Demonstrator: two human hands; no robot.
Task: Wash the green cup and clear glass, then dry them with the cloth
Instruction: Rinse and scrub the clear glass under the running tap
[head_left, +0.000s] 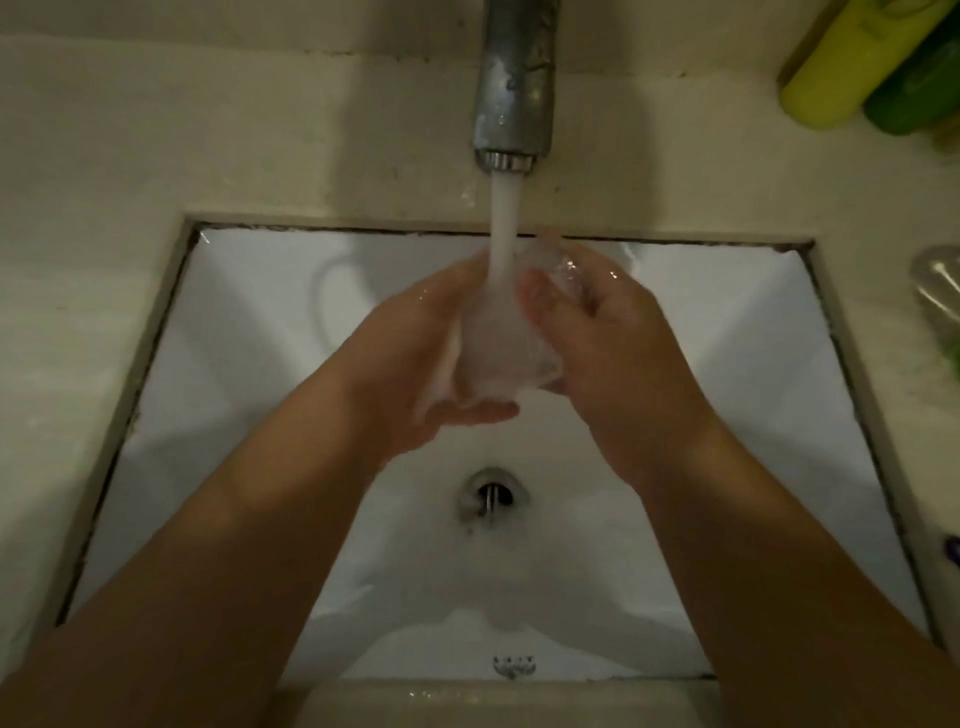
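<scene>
Glass (498, 338) held under tap (514, 88) stream over sink (260, 322), gripped by right hand (608, 332) fingers, cupped from below by left hand (421, 353), fingers curled round it.

Dim light; white sink (260, 322) set in seemingly beige counter (130, 156).

Clear glass (498, 338), wet and blurred, tilted under running water, above the basin
</scene>
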